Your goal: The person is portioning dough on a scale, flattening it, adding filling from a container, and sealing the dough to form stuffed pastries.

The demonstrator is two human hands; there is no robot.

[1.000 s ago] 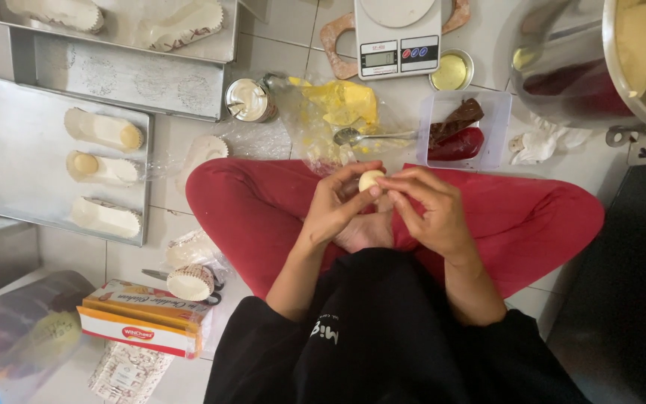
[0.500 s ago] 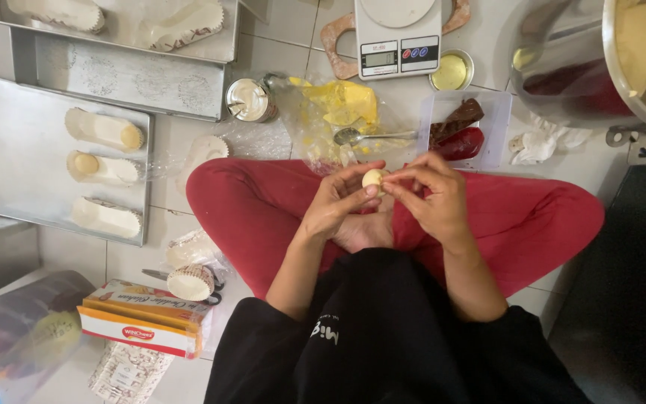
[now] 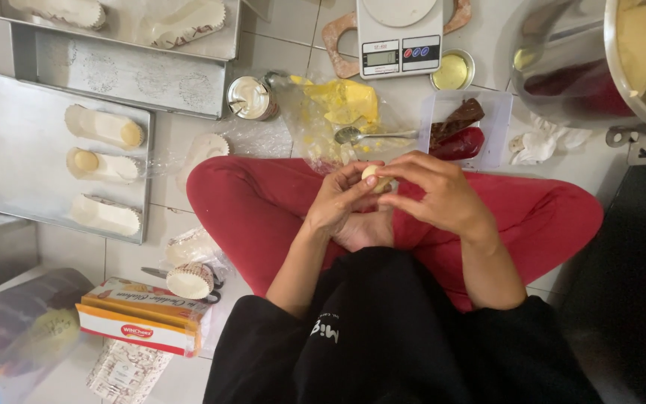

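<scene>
Dough ball (image 3: 372,175) pinched between left hand (image 3: 342,198) and right hand (image 3: 435,193), fingers closed on it, above crossed red legs (image 3: 256,202). Baking tray (image 3: 9,135) with paper cases lies at floor's left edge; scale (image 3: 399,36) at top edge.

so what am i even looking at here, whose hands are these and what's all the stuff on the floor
This is one view from a camera worn on a person's head, looking straight down. The person sits cross-legged on a tiled floor in red trousers. Their left hand and right hand meet over the lap, both pinching a small pale dough ball. In front lie a kitchen scale, a plastic sheet with yellow butter-like paste and a spoon, a small open tin, and a clear tub holding dark and red pieces. On the person's left is a metal tray with three oblong paper cases, two holding dough. A big metal bowl sits far right.
</scene>
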